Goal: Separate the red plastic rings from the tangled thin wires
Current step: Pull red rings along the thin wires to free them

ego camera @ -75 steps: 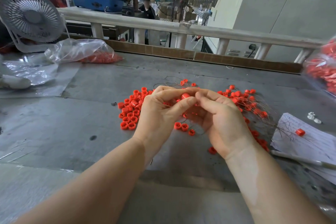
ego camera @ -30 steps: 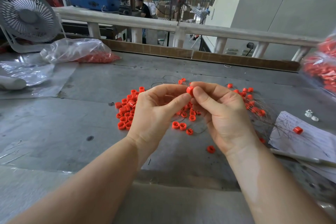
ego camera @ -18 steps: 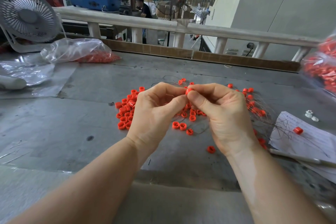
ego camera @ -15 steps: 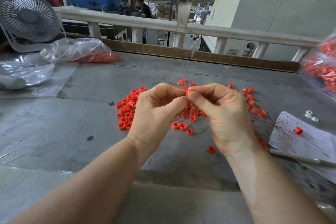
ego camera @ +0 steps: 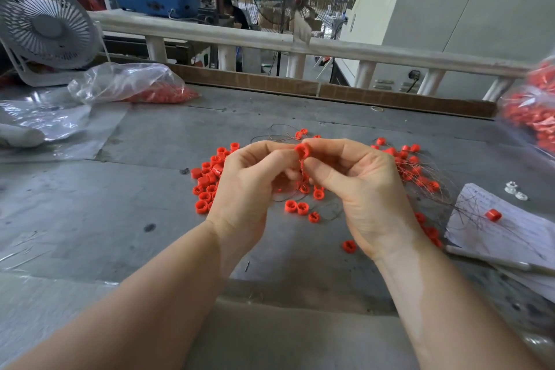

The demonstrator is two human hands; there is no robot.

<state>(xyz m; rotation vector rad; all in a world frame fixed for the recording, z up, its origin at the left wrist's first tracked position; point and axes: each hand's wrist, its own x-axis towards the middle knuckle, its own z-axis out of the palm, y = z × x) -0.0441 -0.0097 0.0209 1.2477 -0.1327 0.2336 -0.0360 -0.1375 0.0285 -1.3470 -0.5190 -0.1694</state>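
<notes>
Both hands meet above the bench [ego camera: 150,204], each grip closed on one red ring [ego camera: 301,150]: the left hand [ego camera: 252,189] pinches it from the left, and the right hand [ego camera: 360,189] pinches it from the right. A thin wire [ego camera: 301,167] hangs from the ring between the thumbs. Left of the hands lies a pile of loose rings [ego camera: 207,180]. To the right, more rings sit caught in tangled wires [ego camera: 426,177], beside a sheet of paper [ego camera: 516,228].

Matt red plastic rings [ego camera: 207,186], thin metal wires [ego camera: 432,180]
</notes>
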